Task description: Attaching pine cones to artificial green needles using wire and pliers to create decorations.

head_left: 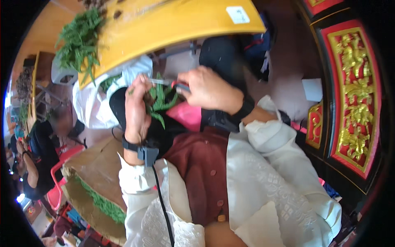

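In front of my lap, my left hand [138,103] is closed round the stem end of a green fern frond [159,102], whose leaflets hang to the right of the fingers. My right hand [210,88] grips a pair of scissors [162,82] by red and dark handles. Their pale blades reach left across the frond, up to the left fingertips. How far the blades are apart cannot be made out. Below the frond, something bright pink [184,115] lies on my lap.
A yellow table [177,24] stands ahead, with a heap of fern fronds [80,41] at its left. White plastic bags [88,105] hang below it. An opened cardboard box [98,164] with greenery is at my left, near a seated person [39,144]. A carved red-and-gold panel [349,99] stands right.
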`<move>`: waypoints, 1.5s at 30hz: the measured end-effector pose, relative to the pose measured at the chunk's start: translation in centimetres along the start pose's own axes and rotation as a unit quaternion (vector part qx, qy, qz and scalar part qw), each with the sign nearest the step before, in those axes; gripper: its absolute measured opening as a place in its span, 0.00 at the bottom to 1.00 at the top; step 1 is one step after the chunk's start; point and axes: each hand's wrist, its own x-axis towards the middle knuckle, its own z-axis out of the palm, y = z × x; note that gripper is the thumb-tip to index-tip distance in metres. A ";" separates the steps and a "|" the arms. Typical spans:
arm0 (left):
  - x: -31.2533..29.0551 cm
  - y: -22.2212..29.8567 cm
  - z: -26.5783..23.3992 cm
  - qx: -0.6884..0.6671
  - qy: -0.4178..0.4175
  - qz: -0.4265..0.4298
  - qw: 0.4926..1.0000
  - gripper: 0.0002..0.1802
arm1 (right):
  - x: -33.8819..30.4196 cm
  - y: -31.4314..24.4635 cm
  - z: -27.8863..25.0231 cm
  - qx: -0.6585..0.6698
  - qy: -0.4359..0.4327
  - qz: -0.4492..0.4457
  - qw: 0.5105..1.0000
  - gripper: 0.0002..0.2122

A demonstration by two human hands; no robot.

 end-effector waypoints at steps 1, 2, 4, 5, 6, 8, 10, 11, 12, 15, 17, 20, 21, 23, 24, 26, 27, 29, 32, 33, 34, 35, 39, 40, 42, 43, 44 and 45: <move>0.2 -0.2 -0.8 0.001 -0.033 -0.002 0.999 0.04 | 0.0 0.2 0.2 0.003 -0.008 0.001 1.000 0.06; 0.3 -0.5 -1.0 -0.007 -0.063 0.036 0.997 0.04 | -0.1 0.0 0.2 -0.003 -0.019 0.007 1.000 0.06; 0.5 -0.8 -1.1 0.008 -0.080 -0.004 0.997 0.02 | -0.4 0.3 -0.1 -0.016 -0.016 0.028 0.999 0.07; 0.4 -0.7 -1.6 0.018 -0.089 -0.027 0.996 0.02 | -0.5 0.1 -0.1 -0.026 -0.020 0.027 0.999 0.07; 0.4 -0.6 -1.8 0.018 -0.099 -0.049 0.994 0.02 | -0.4 -0.1 -0.4 -0.022 -0.013 0.037 0.999 0.07; 0.3 0.1 -1.8 0.010 -0.190 -0.053 0.980 0.04 | -0.6 -0.2 -1.2 -0.034 -0.002 0.039 0.999 0.07; 0.4 -0.2 -2.2 0.011 -0.192 -0.032 0.981 0.09 | -0.4 0.0 -1.3 -0.025 0.028 0.034 0.999 0.07; 0.5 -0.1 -2.5 0.014 -0.215 -0.045 0.976 0.14 | -0.5 0.0 -1.5 -0.034 0.032 0.027 0.999 0.07; 0.9 -0.2 -2.8 0.033 -0.224 -0.035 0.973 0.14 | -0.4 -0.3 -1.8 -0.045 0.034 0.035 0.998 0.07; 0.9 0.0 -2.7 0.105 -0.223 0.031 0.969 0.15 | -0.1 -0.9 -2.3 -0.059 0.018 0.072 0.995 0.08; 1.0 -0.4 -2.6 0.161 -0.203 0.081 0.962 0.18 | 0.1 -0.9 -2.4 -0.105 -0.001 0.089 0.990 0.09; 0.8 -0.4 -1.9 0.106 -0.173 0.146 0.968 0.24 | 0.8 -0.9 -3.9 -0.115 0.044 0.072 0.990 0.09; 1.0 -0.2 -1.9 0.104 -0.174 0.151 0.968 0.24 | 1.4 -0.8 -4.8 -0.114 0.080 0.056 0.989 0.09; 1.5 -0.4 -1.7 0.093 -0.093 0.179 0.975 0.28 | 3.2 -0.3 -7.4 -0.102 0.143 0.031 0.984 0.11; 1.9 -0.6 -1.9 0.083 -0.063 0.187 0.977 0.26 | 4.7 -0.8 -9.0 -0.077 0.150 0.046 0.985 0.11; 2.9 -1.4 -2.8 0.094 -0.068 0.154 0.981 0.25 | 8.2 -1.3 -13.2 -0.128 0.143 0.074 0.979 0.12; 3.2 -1.4 -3.2 0.107 -0.076 0.120 0.984 0.23 | 10.0 -1.8 -15.2 -0.121 0.169 0.096 0.973 0.14; 2.8 -1.4 -3.4 0.092 -0.062 0.123 0.986 0.21 | 13.9 -3.5 -18.5 -0.149 0.208 0.118 0.960 0.17; 2.2 -1.4 -3.7 0.074 -0.063 0.141 0.985 0.21 | 20.7 -4.2 -23.3 -0.229 0.255 0.149 0.928 0.19; 2.5 -0.8 -2.7 0.107 -0.050 0.125 0.985 0.22 | 22.4 -2.7 -24.7 -0.232 0.273 0.192 0.914 0.20; 2.3 -0.8 -2.7 0.106 -0.046 0.127 0.985 0.22 | 24.2 -1.8 -25.9 -0.228 0.261 0.201 0.916 0.21; 2.2 -0.8 -2.8 0.109 -0.047 0.131 0.984 0.22 | 25.5 -0.7 -26.7 -0.243 0.248 0.204 0.916 0.20; 2.1 -1.4 -3.4 0.118 -0.044 0.144 0.982 0.21 | 27.0 1.1 -26.9 -0.248 0.202 0.232 0.919 0.22; 2.0 -1.5 -3.6 0.123 -0.043 0.142 0.981 0.20 | 26.8 1.2 -26.6 -0.223 0.199 0.247 0.922 0.26; 1.6 -0.9 -3.5 0.137 -0.047 0.136 0.980 0.19 | 26.2 2.0 -26.4 -0.260 0.223 0.222 0.913 0.27; 1.6 -0.9 -3.2 0.129 -0.050 0.143 0.980 0.19 | 25.6 2.6 -26.8 -0.257 0.281 0.195 0.904 0.27; 1.4 -1.1 -3.0 0.120 -0.052 0.147 0.981 0.18 | 24.8 2.7 -26.6 -0.254 0.334 0.168 0.892 0.27; 1.4 -1.1 -2.7 0.107 -0.049 0.153 0.981 0.18 | 24.0 2.6 -26.7 -0.205 0.349 0.147 0.902 0.22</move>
